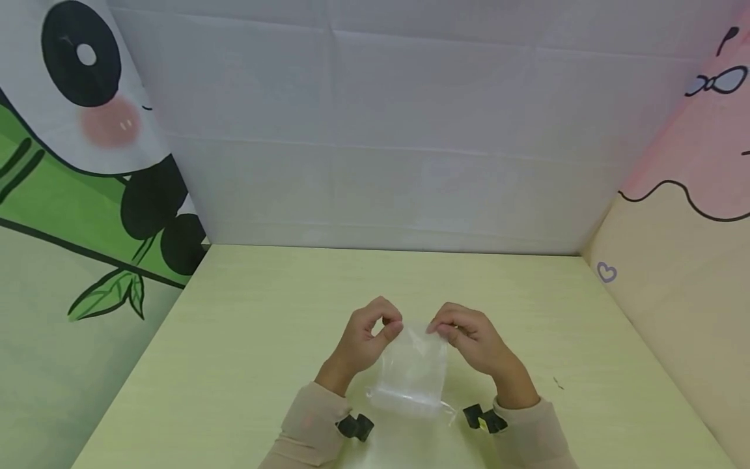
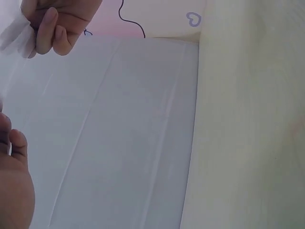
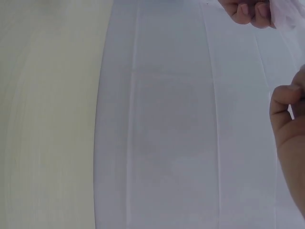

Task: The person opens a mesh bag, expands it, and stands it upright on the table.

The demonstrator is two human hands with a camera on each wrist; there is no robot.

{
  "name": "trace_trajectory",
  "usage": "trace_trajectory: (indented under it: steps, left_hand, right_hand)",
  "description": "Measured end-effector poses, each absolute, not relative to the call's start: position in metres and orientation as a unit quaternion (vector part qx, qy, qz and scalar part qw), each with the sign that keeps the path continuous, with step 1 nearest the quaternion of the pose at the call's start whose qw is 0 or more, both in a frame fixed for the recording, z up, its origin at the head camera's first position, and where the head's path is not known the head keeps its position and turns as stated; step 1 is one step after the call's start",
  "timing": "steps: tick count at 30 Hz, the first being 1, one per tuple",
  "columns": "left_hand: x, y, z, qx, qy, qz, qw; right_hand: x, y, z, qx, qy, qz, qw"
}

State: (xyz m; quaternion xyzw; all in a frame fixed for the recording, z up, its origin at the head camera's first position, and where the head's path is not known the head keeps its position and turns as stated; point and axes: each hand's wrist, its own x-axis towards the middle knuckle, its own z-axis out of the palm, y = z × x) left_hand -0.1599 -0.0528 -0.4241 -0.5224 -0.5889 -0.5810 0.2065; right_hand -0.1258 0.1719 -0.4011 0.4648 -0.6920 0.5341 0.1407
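A sheer whitish drawstring bag (image 1: 413,371) hangs between the two hands in the head view, with a thin cord (image 1: 448,410) sticking out at its lower right. My left hand (image 1: 370,332) pinches its upper left corner between thumb and fingers. At the upper right corner, my right hand (image 1: 469,332) pinches the edge the same way. The left wrist view shows part of the bag (image 2: 16,33) by the right hand's curled fingers. In the right wrist view, the bag (image 3: 289,28) enters at the top right edge, and the fingertips holding it are partly cut off.
Below the hands spreads a pale yellow-green tabletop (image 1: 263,312), bearing a small dark mark (image 1: 558,383) on the right. A white sheet (image 1: 375,130) rises behind it. Printed cloths with a panda picture (image 1: 111,124) and a pink figure (image 1: 697,150) hang at the sides.
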Motion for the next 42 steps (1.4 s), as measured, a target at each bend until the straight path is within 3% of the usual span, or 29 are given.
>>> trace_trajectory:
  steps: [8,22,33,42]
  left_hand:
    - [-0.142,-0.052,-0.396,-0.531,-0.564,-0.608,0.177]
    - [-0.162,-0.051,-0.428,-0.527,-0.555,-0.619,0.175]
    - [-0.144,-0.055,-0.401,-0.515,-0.558,-0.631,0.157]
    - [-0.144,-0.059,-0.407,-0.464,-0.601,-0.645,0.088]
  right_hand:
    - [-0.123,0.173,-0.401,0.433,-0.672,0.589,0.115]
    - [-0.123,0.172,-0.4,0.447,-0.704,0.532,0.147]
    - [-0.124,0.172,-0.398,0.46,-0.698,0.534,0.131]
    - [-0.126,0.173,-0.405,0.422,-0.737,0.514,0.124]
